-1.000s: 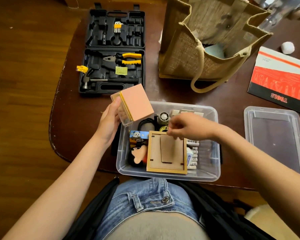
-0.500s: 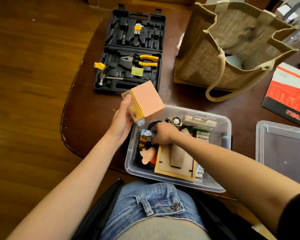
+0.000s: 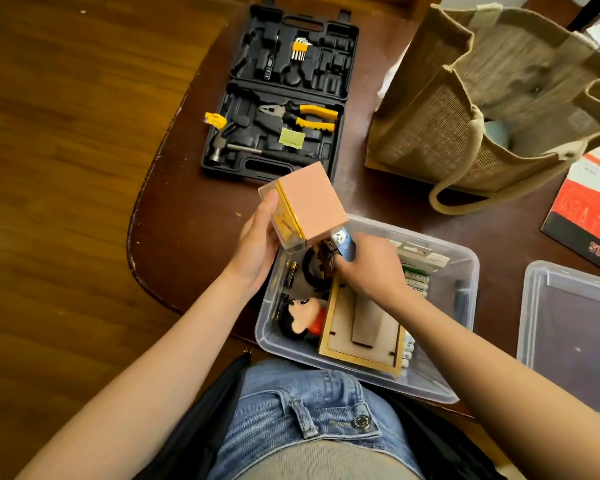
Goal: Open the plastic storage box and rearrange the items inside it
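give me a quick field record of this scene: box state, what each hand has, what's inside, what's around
box: clear plastic storage box, open, on the table edge
lid: off, lying to the right
left hand: grips a pink-topped clear case above the box's left corner
right hand: holds a small panda-print box over the box
inside: wooden frame, plush doll, batteries
around: open tool case, jute bag
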A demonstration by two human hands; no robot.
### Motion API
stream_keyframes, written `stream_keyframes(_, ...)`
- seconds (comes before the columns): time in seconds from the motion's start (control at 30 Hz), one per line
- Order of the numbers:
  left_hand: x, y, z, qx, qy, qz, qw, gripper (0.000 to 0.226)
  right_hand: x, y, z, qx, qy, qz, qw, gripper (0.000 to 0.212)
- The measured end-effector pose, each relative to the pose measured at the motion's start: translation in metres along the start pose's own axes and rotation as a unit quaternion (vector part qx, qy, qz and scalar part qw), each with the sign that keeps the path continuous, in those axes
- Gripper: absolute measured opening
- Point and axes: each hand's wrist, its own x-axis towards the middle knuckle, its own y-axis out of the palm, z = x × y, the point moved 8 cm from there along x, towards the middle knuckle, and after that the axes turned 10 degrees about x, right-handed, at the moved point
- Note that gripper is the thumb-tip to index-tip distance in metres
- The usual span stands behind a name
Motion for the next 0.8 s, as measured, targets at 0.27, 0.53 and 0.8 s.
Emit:
stream_keyframes(0.27, 0.001, 0.000, 0.002, 0.008, -0.002, 0.008, 1.000, 0.049, -0.015, 0.003, 0.008, 0.002, -0.019, 0.051, 0.998, 0.031)
stream_keyframes(0.53, 0.003, -0.003, 0.003, -0.021, -0.010, 0.000, 1.000, 0.055, -0.051, 0.053, 0.066, -0.022, -0.158, 0.264, 0.951, 0.018)
stream_keyframes(0.8, 0.003, -0.003, 0.002, -0.035, -0.004, -0.003, 0.999, 0.055, -0.006, 0.109, 0.045, 0.108, 0.163, 0.283, 0.939, 0.036)
